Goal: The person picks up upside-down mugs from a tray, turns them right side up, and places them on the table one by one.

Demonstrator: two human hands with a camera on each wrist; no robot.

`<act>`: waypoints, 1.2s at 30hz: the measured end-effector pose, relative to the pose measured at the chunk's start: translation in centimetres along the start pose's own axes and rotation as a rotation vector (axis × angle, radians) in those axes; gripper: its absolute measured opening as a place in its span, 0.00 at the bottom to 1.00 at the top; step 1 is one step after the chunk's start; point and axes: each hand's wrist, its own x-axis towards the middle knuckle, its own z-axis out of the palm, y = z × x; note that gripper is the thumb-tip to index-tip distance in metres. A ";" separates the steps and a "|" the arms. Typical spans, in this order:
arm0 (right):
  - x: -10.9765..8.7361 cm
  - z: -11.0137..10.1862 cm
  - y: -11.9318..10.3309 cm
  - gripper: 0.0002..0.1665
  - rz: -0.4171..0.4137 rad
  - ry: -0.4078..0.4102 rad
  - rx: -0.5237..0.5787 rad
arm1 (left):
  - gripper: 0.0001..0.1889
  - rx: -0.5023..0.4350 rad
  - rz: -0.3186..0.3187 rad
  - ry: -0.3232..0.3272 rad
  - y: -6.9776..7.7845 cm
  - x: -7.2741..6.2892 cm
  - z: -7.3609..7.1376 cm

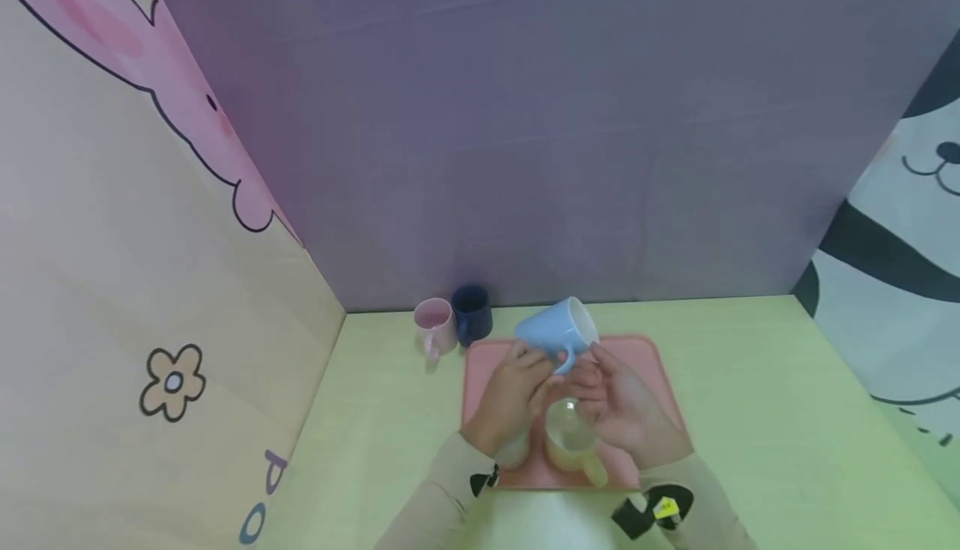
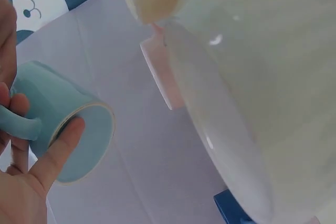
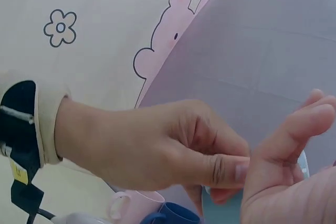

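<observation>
A light blue mug (image 1: 551, 327) is tilted on its side above the pink tray (image 1: 645, 358), its mouth to the right and its handle down. My left hand (image 1: 513, 396) grips it near the base; in the left wrist view one finger lies against the mug's underside. At the rim and handle side, my right hand (image 1: 626, 408) holds the mug with thumb and fingers. Below the hands a yellow mug (image 1: 558, 448) stands on the tray. A white mug (image 1: 513, 452) beside it is partly hidden by my left wrist.
Left of the tray's back corner, a pink mug (image 1: 435, 325) and a dark blue mug (image 1: 472, 317) stand side by side near the grey back wall (image 1: 525, 158). Printed side panels bound the pale green table (image 1: 772, 417).
</observation>
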 end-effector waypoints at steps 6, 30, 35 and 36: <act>0.2 0.2 0.2 0.47 0.012 -0.014 0.043 | 0.13 0.016 0.013 -0.002 0.2 -0.2 0.3; 1.3 1.2 0.8 0.30 -0.003 0.226 -0.198 | 0.08 0.110 0.054 0.109 0.4 -1.5 1.6; 1.1 1.1 0.6 0.28 -0.055 0.282 -0.357 | 0.09 0.082 0.017 0.101 0.6 -1.7 1.8; 1.0 1.1 0.5 0.28 -0.079 0.310 -0.389 | 0.10 0.073 0.004 0.095 0.6 -1.7 1.9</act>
